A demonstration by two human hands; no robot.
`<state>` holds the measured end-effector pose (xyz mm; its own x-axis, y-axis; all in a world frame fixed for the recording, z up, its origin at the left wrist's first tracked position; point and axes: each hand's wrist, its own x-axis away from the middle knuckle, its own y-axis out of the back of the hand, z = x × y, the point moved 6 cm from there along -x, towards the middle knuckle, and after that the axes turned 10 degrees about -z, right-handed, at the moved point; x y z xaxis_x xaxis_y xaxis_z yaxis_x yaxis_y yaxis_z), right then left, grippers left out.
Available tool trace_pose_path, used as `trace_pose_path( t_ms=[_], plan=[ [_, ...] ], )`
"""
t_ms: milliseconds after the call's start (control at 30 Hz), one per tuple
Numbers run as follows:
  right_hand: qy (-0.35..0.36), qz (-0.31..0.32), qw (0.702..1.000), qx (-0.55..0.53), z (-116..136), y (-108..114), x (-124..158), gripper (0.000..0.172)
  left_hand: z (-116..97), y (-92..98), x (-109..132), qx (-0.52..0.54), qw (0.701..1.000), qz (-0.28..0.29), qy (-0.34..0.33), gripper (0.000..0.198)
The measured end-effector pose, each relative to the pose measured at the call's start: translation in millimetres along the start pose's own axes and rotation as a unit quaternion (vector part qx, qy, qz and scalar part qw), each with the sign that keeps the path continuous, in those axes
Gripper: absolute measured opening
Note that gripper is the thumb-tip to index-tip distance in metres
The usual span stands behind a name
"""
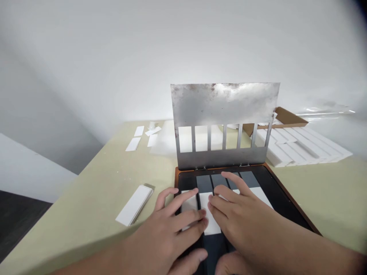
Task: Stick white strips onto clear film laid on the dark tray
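Note:
A hinged metal plate (225, 105) with a row of rectangular windows stands raised behind a black board (282, 196) edged in brown. White cards lie in the board's slots. My left hand (169, 233) is over the board's left side, fingers spread, partly covering one white card (189, 202). Its fingertips touch the left edge of a second white card (213, 225). My right hand (243, 210) rests at this card's other side, fingers bent and apart, index finger stretched forward. Another white card (262, 195) shows beyond my right hand. My palms hide the board's near part.
A stack of white cards (134, 204) lies left of the board on the pale yellow table (97, 194). Loose cards (133, 144) are farther back. White stacks (306, 145) and a brown cardboard tray (291, 116) stand at the back right, near a white wall (114, 57).

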<state>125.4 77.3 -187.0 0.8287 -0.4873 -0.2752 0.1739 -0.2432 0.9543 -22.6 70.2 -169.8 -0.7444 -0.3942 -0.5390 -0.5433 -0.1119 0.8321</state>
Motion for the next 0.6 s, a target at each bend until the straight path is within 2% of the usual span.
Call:
trace_pose_path(
  t_ms=[67,133,333,433,500,600],
  plan=[
    [-0.004,0.007,1.000,-0.015,-0.2,1.9,0.1,0.072,0.5,-0.9,-0.4,0.013,1.000,0.006,0.006,0.031],
    [-0.008,0.008,1.000,-0.024,-0.1,3.1,0.1,0.078,0.8,-1.9,-0.6,0.021,1.000,0.011,0.009,0.032],
    [-0.024,0.007,0.999,-0.031,1.3,2.7,0.3,0.083,1.8,-2.6,-0.6,0.020,0.999,0.024,0.008,0.035],
    [-0.030,0.006,0.999,-0.036,0.0,5.0,-0.1,0.077,3.7,-0.6,0.3,0.031,0.999,0.003,0.007,0.030],
    [-0.033,0.007,0.998,-0.043,-2.2,7.7,-0.7,0.072,2.1,1.9,3.3,0.053,0.998,-0.032,-0.019,0.026],
    [-0.042,0.018,0.997,-0.060,-7.7,10.8,-1.7,0.060,-10.9,2.6,12.8,0.095,0.985,-0.060,-0.128,0.027]
  ],
)
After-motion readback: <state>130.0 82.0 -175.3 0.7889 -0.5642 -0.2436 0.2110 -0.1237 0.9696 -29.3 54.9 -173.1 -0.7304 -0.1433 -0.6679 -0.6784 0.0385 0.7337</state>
